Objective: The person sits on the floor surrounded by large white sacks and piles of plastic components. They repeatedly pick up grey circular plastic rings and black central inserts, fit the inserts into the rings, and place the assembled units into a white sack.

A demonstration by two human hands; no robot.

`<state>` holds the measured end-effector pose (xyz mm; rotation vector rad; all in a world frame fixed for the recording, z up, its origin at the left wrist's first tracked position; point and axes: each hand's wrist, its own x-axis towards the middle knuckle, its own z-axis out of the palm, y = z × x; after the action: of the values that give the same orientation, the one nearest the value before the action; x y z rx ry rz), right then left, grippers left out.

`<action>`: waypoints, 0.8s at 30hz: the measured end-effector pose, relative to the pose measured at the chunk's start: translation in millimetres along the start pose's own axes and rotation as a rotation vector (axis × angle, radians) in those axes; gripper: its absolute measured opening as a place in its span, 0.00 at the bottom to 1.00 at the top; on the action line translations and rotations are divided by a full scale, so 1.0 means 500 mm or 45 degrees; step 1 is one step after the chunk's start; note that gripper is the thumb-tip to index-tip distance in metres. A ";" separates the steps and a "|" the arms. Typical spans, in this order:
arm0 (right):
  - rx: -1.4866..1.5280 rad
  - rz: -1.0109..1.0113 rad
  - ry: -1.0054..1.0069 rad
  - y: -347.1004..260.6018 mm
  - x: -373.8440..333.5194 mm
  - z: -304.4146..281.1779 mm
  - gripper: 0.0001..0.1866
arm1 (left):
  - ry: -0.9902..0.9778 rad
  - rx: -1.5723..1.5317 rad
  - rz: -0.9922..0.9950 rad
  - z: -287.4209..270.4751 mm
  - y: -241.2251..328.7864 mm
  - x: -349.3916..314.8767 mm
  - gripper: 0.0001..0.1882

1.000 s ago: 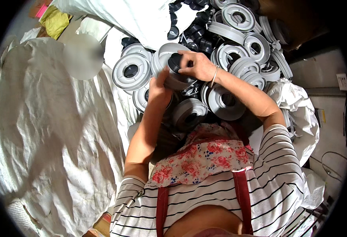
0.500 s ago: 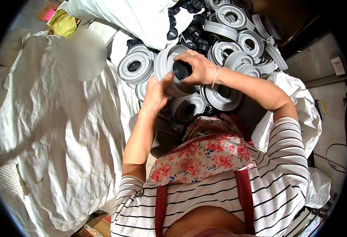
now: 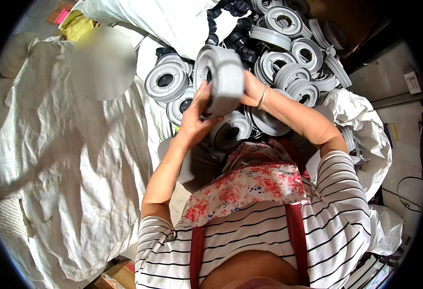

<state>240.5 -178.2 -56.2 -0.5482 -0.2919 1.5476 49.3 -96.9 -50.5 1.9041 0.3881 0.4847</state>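
Note:
A thick grey plastic ring (image 3: pixel 229 79) is held up between my hands, tilted so that its broad outer wall faces right and its opening faces left. My left hand (image 3: pixel 195 117) grips its lower left side, with the fingers at the opening and the thumb stretched along the lower edge. On the right, my right hand (image 3: pixel 253 89) grasps the ring; most of those fingers are hidden behind it. The black ring inside cannot be clearly made out. Beneath and around lie similar grey rings (image 3: pixel 167 80), several with black centres.
More grey rings (image 3: pixel 284 21) are heaped at the far right, beside loose black rings (image 3: pixel 240 43). A stuffed white sack (image 3: pixel 158 24) lies beyond my hands. White woven sacking (image 3: pixel 76 159) spreads on the left. To my right stands an open white bag (image 3: pixel 361 115) containing grey rings.
The grey ring has turned from facing up to standing tilted on edge. My right hand has left the black ring at its centre and moved to the outer side; my left fingers have shifted to the opening.

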 end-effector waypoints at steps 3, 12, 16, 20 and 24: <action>-0.131 0.089 0.113 0.002 0.009 -0.014 0.18 | -0.139 0.396 0.058 -0.025 0.011 0.001 0.41; -0.055 0.310 -0.008 -0.003 0.032 -0.038 0.23 | -0.091 0.340 0.325 -0.011 -0.038 -0.004 0.32; -2.275 -0.754 0.490 -0.107 0.081 -0.116 0.31 | 0.101 0.950 0.506 -0.111 -0.060 0.000 0.33; -3.097 -0.461 1.070 -0.284 0.088 -0.235 0.31 | 0.184 1.042 -0.155 -0.149 -0.056 0.023 0.36; -3.074 -0.659 0.911 -0.279 0.070 -0.267 0.25 | 0.541 0.292 -0.002 -0.069 -0.043 0.050 0.21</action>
<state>429.3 -154.6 -104.4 -2.4091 -1.5141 -0.3418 52.8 -49.3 -55.1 2.0143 0.7488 0.8792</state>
